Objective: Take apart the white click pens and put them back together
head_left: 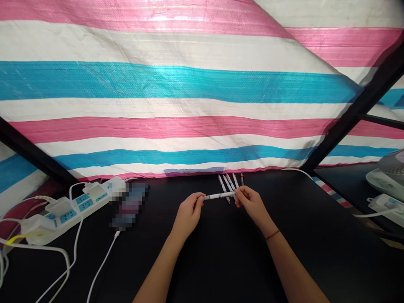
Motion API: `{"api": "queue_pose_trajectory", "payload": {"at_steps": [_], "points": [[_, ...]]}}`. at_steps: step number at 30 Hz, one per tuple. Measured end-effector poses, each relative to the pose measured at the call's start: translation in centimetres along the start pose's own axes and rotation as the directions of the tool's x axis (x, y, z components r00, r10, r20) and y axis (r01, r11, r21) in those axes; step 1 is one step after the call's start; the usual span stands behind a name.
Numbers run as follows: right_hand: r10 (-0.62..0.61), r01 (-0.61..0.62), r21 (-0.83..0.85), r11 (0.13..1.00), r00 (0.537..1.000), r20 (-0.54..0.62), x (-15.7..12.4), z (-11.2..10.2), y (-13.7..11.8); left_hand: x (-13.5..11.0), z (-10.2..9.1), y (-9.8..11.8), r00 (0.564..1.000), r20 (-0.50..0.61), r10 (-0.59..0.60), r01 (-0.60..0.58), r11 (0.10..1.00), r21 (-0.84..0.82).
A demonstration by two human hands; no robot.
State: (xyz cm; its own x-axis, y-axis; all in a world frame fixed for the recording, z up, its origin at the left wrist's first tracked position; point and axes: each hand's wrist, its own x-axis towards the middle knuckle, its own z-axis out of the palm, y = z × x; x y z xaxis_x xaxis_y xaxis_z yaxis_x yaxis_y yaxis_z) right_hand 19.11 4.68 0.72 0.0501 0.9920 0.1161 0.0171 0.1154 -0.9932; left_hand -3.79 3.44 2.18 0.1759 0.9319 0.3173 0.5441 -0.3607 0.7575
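Observation:
A white pen is held level above the black table, stretched between my two hands. My left hand pinches its left end, where a darker grip section shows. At the other end, the fingers of my right hand are closed around the pen; their tips partly hide that end. Just behind it several more white pens lie side by side on the table, pointing away from me. A darker, thinner pen lies at the right of that row. My right hand partly covers the near ends of some.
A white power strip with plugs and cables runs along the left. Beside it lies a phone, blurred out, on a white charging cable. Striped sheeting hangs behind the table. A fan stands far right.

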Motion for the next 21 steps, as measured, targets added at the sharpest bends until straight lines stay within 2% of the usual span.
{"api": "queue_pose_trajectory", "payload": {"at_steps": [7, 11, 17, 21], "points": [[-0.004, 0.006, 0.082, 0.997, 1.000, -0.025, -0.16, 0.39, -0.08, -0.01, -0.01, -0.11, 1.000, -0.008, -0.020, 0.020, 1.000, -0.013], [-0.020, 0.020, 0.009, 1.000, 0.999, 0.031, -0.13, 0.12, 0.18, 0.02, 0.15, -0.16, 1.000, -0.005, -0.010, 0.010, 1.000, -0.002], [-0.063, 0.068, -0.101, 0.993, 0.997, 0.048, -0.02, -0.10, 0.46, 0.01, 0.42, -0.08, 1.000, -0.002, -0.002, 0.002, 1.000, 0.017], [-0.077, 0.078, -0.043, 0.996, 0.997, 0.013, -0.12, 0.35, 0.19, -0.02, 0.33, 0.26, 1.000, -0.015, -0.016, 0.016, 1.000, -0.007]]}}
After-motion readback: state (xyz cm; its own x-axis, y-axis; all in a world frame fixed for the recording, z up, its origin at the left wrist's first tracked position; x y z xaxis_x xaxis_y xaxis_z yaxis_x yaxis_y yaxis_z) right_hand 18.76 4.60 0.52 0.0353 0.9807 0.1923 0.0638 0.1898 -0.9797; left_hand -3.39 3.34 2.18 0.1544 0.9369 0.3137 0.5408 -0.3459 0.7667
